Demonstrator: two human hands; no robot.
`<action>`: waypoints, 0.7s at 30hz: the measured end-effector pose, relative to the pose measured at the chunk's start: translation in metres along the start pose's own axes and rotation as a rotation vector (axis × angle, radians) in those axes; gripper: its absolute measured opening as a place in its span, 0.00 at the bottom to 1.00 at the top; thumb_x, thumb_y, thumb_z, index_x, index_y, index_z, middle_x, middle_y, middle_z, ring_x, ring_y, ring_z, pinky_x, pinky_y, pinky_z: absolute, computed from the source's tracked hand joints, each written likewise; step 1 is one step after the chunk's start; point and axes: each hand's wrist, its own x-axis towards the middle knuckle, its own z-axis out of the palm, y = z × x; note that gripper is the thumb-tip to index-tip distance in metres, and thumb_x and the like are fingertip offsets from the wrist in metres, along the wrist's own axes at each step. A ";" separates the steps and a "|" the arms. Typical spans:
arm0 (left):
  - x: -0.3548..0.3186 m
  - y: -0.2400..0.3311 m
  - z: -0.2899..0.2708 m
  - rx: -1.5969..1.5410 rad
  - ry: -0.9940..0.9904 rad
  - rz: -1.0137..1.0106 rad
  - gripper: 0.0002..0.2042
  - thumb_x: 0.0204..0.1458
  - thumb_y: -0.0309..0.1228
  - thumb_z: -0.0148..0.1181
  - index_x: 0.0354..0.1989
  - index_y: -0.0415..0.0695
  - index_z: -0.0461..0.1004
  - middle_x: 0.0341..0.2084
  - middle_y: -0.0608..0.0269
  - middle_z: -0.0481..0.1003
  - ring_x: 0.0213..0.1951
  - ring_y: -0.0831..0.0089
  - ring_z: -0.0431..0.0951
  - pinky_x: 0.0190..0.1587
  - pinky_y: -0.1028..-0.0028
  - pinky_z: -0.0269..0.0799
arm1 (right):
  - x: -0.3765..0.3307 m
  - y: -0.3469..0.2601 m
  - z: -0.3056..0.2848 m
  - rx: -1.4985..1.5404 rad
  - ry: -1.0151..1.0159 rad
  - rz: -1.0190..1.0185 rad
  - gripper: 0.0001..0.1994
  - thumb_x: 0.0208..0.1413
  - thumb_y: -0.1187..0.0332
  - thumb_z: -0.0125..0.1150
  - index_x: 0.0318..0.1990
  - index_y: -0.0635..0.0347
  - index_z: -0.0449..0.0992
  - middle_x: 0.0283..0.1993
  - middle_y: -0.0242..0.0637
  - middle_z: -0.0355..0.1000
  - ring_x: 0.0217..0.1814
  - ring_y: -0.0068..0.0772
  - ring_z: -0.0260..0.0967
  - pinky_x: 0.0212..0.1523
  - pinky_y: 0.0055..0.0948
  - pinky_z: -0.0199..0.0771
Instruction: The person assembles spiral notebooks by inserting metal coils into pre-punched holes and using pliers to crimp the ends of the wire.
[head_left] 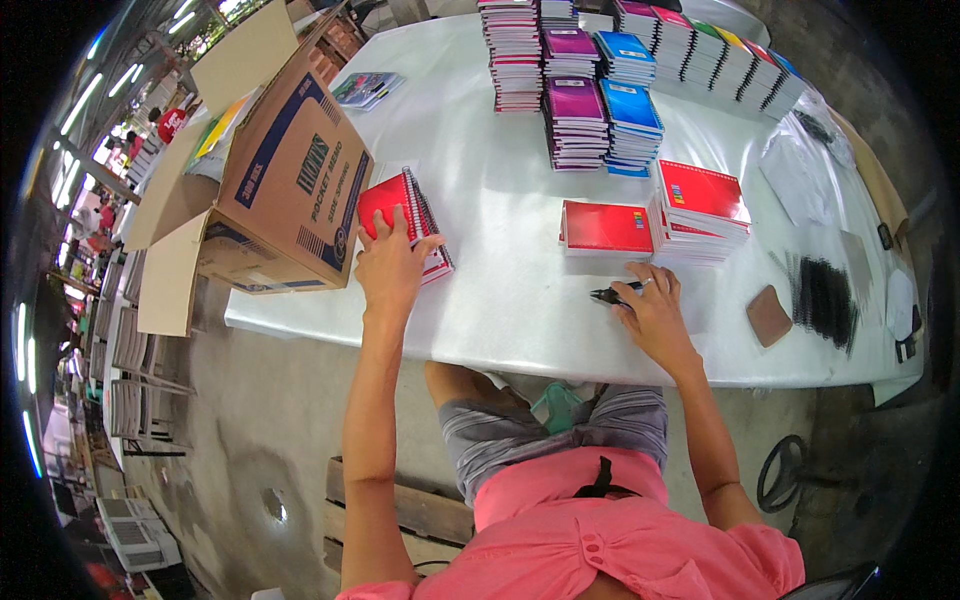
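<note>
My left hand [390,262] lies spread over a small stack of red spiral notebooks [412,192] at the left of the table. Its fingertips rest on the top cover, and the thumb reaches out toward the coil side. In my right hand [655,315] is a pair of black pliers [607,296], jaws pointing left, held low over the table near its front edge. Most of the handles are hidden by the fingers. Just beyond that hand sit a low pile of red notebooks [606,228] and a taller red pile [703,195] touching it on the right.
A cardboard box [290,180] with raised flaps stands at the left. Purple notebooks [575,110] and blue notebooks [630,110] are stacked farther back, with a coil-bound row [700,55] behind. Black coils [825,300], a brown pad [769,316] and clear plastic [795,175] lie right.
</note>
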 end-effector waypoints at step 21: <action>-0.072 0.072 0.029 -0.579 0.091 0.375 0.28 0.57 0.32 0.59 0.67 0.48 0.62 0.69 0.50 0.55 0.72 0.48 0.47 0.69 0.53 0.44 | 0.056 0.033 0.047 -0.121 0.065 -0.082 0.24 0.52 0.73 0.58 0.59 0.62 0.70 0.63 0.46 0.67 0.65 0.44 0.65 0.63 0.40 0.67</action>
